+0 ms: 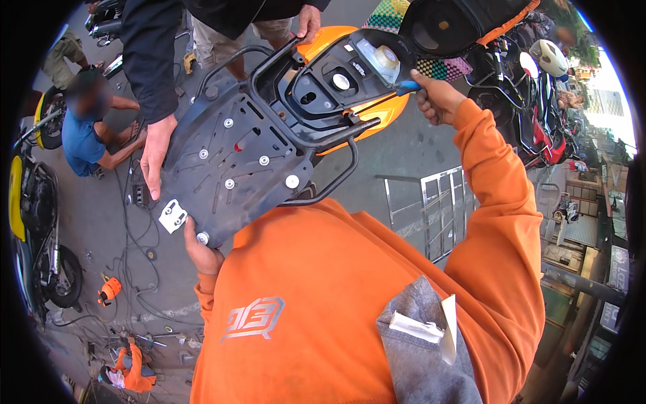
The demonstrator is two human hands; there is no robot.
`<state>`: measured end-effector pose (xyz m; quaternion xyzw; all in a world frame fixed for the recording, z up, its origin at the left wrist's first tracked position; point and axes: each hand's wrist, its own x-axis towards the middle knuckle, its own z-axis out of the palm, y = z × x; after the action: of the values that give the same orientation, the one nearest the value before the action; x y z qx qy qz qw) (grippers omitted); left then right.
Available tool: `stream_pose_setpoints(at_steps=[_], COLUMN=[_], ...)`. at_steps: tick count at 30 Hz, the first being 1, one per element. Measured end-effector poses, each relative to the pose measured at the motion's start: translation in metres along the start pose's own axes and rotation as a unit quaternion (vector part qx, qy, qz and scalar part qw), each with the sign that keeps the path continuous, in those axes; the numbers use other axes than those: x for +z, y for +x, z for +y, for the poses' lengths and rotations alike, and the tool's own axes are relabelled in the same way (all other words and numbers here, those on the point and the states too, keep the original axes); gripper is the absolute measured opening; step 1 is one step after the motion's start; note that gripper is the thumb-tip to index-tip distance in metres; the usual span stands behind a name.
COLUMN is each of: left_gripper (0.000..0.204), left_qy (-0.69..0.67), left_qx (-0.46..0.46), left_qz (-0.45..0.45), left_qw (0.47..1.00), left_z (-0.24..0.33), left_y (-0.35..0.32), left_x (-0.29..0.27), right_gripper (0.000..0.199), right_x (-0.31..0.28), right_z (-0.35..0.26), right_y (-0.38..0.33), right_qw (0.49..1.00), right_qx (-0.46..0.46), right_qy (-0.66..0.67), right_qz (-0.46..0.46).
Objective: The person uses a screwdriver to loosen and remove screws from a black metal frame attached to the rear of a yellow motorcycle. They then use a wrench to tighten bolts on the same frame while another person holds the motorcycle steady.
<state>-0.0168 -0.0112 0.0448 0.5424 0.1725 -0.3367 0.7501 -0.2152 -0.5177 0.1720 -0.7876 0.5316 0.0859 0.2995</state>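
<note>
My right hand (436,99) is closed round the blue handle of a screwdriver (408,86), whose thin shaft runs left and down beside the motorcycle's yellow tail (383,114). At the near left corner of a black luggage rack plate (215,175), my left hand (202,250) grips the edge. Its thumb is up by a small silver slotted bracket (173,216); its other fingers are hidden. Several round washers with bolts (264,160) sit on the plate. Black tubular grab rails (336,138) surround the tail.
Opposite me, a person in a dark jacket (149,60) has one hand by the plate and another at the rail. The seat (441,27) is raised. Cables (128,249) cross the ground. A metal frame (441,209) lies right; parked motorcycles (47,229) flank both sides.
</note>
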Motion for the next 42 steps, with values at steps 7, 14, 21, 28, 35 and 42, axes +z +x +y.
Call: stream_pose_setpoints(at_steps=[7, 14, 21, 28, 35, 42], left_gripper=[0.043, 0.044, 0.043, 0.042, 0.042, 0.041], left_qy=[-0.032, -0.049, -0.037, -0.012, 0.016, 0.060], left_qx=[-0.001, 0.029, 0.042, 0.040, 0.048, 0.077], left_qz=[-0.002, 0.022, 0.022, -0.019, 0.012, 0.022], left_qw=[0.999, 0.998, 0.998, 0.999, 0.999, 0.995], left_z=[-0.004, -0.005, -0.001, 0.004, 0.014, 0.014], left_y=[-0.002, 0.001, 0.002, 0.003, 0.006, 0.009], left_x=[0.008, 0.006, 0.002, -0.016, -0.021, -0.035], right_gripper=[0.048, 0.038, 0.037, 0.041, 0.035, 0.024], right_x=[0.005, -0.025, -0.022, -0.012, -0.012, -0.016], right_z=[-0.014, -0.024, -0.011, -0.004, 0.004, -0.005], right_y=[-0.034, -0.040, -0.028, -0.015, -0.015, -0.009], right_qw=[0.962, 0.950, 0.830, 0.809, 0.837, 0.828], right_qx=[-0.246, -0.282, -0.482, -0.491, -0.465, -0.490], right_qy=[0.047, -0.135, -0.263, -0.278, -0.244, -0.239], right_qz=[0.108, 0.010, 0.096, 0.164, 0.152, 0.131])
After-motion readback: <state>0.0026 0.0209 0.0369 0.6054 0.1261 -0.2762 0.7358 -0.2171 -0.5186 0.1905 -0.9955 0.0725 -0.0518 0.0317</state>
